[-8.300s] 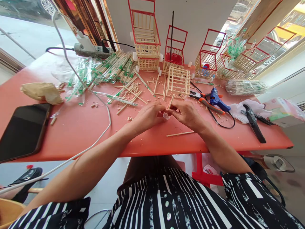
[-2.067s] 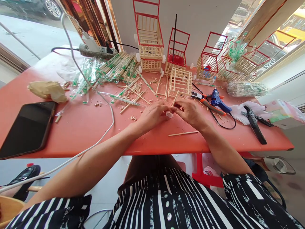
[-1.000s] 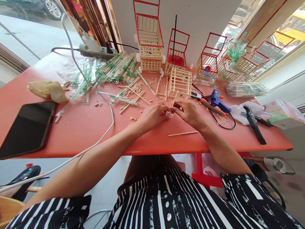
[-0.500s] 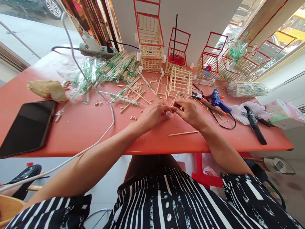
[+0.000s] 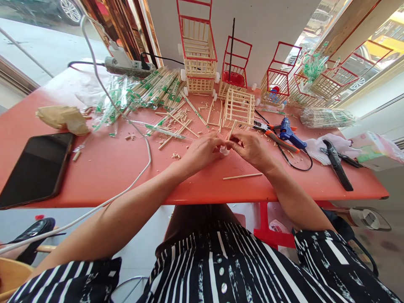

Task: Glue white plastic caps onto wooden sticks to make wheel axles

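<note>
My left hand [image 5: 202, 152] is closed, its fingertips pinching a small round white piece [image 5: 224, 150] that looks like the wheels on the little carts. My right hand [image 5: 249, 149] pinches a thin wooden stick [image 5: 232, 129], which slants upward from its fingers. The fingertips of both hands meet at the white piece, and they hide where the stick ends. Just beyond them lies an unpainted stick frame [image 5: 239, 107] on its side. Another wooden stick [image 5: 242, 176] rests on the table nearer to me.
On the red table [image 5: 120, 181], wrapped chopsticks [image 5: 158, 88] pile up behind cut sticks and scraps. Red-trimmed stick carts [image 5: 198, 54] line the wall. Pliers [image 5: 280, 141], a blue glue gun [image 5: 288, 132] and a black-handled tool [image 5: 337, 166] lie right. A phone [image 5: 36, 168] and white cable [image 5: 139, 174] lie left.
</note>
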Demonstrator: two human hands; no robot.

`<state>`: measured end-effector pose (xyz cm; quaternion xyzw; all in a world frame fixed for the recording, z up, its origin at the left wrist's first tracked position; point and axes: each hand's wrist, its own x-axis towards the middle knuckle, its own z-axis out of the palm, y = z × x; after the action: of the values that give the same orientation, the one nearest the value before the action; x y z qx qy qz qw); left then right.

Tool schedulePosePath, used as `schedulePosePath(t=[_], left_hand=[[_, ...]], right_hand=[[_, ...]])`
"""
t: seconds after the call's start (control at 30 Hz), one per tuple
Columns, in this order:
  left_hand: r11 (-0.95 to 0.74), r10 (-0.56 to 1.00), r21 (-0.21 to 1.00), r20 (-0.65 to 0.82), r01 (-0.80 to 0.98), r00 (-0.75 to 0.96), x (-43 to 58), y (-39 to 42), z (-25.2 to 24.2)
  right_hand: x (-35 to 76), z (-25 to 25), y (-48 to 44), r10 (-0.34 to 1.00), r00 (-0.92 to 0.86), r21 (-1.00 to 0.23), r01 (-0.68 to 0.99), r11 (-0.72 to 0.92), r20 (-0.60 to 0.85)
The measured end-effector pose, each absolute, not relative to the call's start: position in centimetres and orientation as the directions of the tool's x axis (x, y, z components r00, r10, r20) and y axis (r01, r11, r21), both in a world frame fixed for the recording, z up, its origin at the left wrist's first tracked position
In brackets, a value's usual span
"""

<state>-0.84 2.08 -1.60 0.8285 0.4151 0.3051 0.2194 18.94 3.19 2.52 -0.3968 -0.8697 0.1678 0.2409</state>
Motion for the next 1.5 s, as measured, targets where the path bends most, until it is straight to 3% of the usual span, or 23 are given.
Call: schedulePosePath(t=[1.5], left_hand=[[-0.559, 0.822, 0.611, 0.319, 0.560, 0.472, -0.92, 2.26, -1.85]], right_hand=[[18.99, 2.30, 3.28, 0.767, -0.556, -0.495, 0.593, 0.636, 0.320]])
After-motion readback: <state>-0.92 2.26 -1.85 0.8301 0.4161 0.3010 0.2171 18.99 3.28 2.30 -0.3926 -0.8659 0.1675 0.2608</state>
